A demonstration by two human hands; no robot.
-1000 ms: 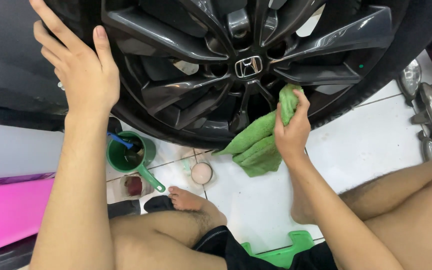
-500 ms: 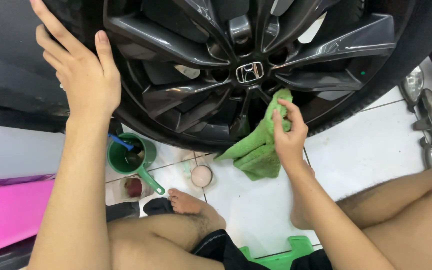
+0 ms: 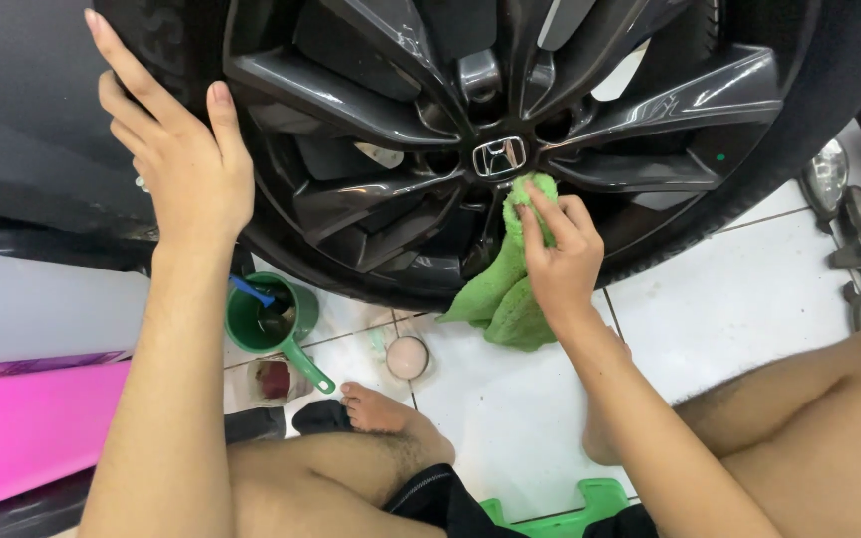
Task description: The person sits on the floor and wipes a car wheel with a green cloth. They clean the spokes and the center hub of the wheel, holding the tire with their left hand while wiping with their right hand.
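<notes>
Right hand (image 3: 555, 261) pinches the green microfibre cloth (image 3: 502, 289) at the alloy wheel (image 3: 371, 110) hub's 6 o'clock, wiping; left hand (image 3: 183, 164), fingers splayed, braces the tyre at 9 o'clock. Neighbouring spokes likely follow.

Wheel (image 3: 510, 149) across the top, standing on tiled floor (image 3: 749, 299). Left hand (image 3: 186, 169) flat on the tyre at the wheel's left edge. Right hand (image 3: 555, 254) just below the hub cap (image 3: 499, 156), pressing a cloth (image 3: 500, 294) against it, cloth hanging down toward the floor. Below the wheel's lower left, a cup with a handle (image 3: 271, 319) on the floor, a brush (image 3: 251, 292) in it. Right of the cup, a small round tin (image 3: 407, 357). Far left, a box (image 3: 37, 423). Between cup and tin, nearer the viewer, 1 bare foot (image 3: 386, 413). Far right, 2 car lamps (image 3: 859, 229) on the floor.
</notes>
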